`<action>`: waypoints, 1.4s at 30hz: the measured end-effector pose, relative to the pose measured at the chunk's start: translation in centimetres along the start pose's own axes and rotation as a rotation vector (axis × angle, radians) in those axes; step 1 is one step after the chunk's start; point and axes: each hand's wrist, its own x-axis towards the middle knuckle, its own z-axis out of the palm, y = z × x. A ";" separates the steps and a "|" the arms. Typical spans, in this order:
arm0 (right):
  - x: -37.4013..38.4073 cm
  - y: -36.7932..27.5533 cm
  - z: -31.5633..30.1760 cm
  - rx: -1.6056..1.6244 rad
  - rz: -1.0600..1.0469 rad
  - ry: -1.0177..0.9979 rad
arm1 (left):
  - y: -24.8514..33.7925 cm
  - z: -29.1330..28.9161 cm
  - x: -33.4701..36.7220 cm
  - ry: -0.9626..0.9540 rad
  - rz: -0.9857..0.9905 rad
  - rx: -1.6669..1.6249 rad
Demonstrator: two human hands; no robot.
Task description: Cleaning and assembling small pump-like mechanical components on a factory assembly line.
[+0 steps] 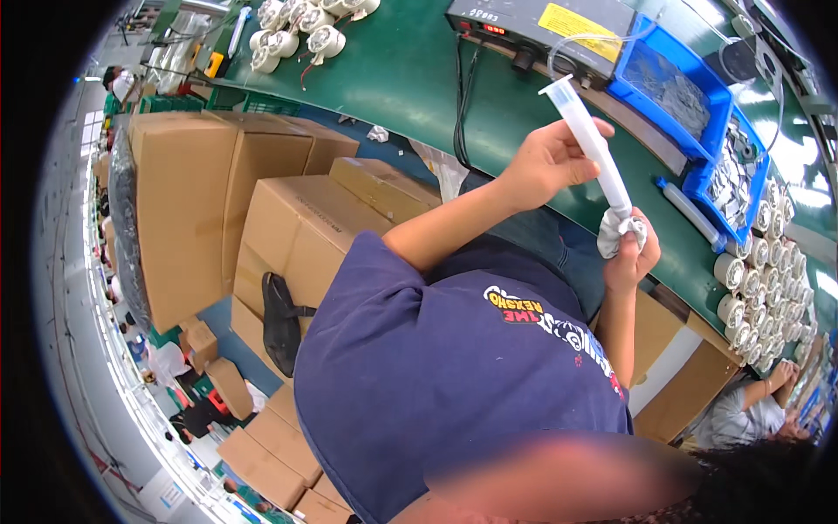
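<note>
My left hand has its fingers and thumb around the upper part of a white dispensing syringe barrel. The barrel slants, its wide flanged end up by the grey control box and its narrow end down to the right. At that narrow end my right hand pinches a crumpled white tissue. The tissue wraps the tip, so the tip itself is hidden. Both hands are above the near edge of the green worktable.
A grey control box with tubing stands at the back. Beside it are blue bins of small parts and another syringe barrel. Several white round motors crowd the right; more motors lie far left. Cardboard boxes stack at left.
</note>
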 end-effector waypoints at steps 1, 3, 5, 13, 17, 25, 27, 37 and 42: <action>0.4 0.0 -0.1 -0.143 -0.126 -0.047 | -0.4 -0.2 0.0 0.031 -0.009 -0.022; 1.0 0.0 -0.3 -0.430 -0.376 -0.137 | -1.2 -0.4 0.0 0.085 -0.035 -0.071; 1.8 -0.2 -0.3 -0.498 -0.397 -0.144 | -0.9 -0.8 0.3 0.134 -0.008 -0.274; 2.5 0.0 -0.8 -0.596 -0.346 -0.134 | 0.0 -3.4 0.6 0.179 0.017 -0.435; 2.5 0.3 -1.1 -0.591 -0.309 -0.230 | 1.2 -4.8 -0.9 0.327 0.145 -0.374; 2.8 1.6 -5.0 -0.621 -0.152 -0.160 | 6.6 -6.6 -8.0 0.750 0.520 -0.437; 3.4 2.3 -4.4 -0.589 -0.208 -0.242 | 7.9 -7.7 -13.4 0.882 0.653 -0.381; 3.3 1.7 -3.3 -0.612 -0.233 -0.228 | 18.0 -14.6 -41.4 1.504 1.091 0.269; 3.7 1.9 -3.2 -0.668 -0.234 -0.233 | 25.9 -19.7 -59.3 2.159 0.521 1.040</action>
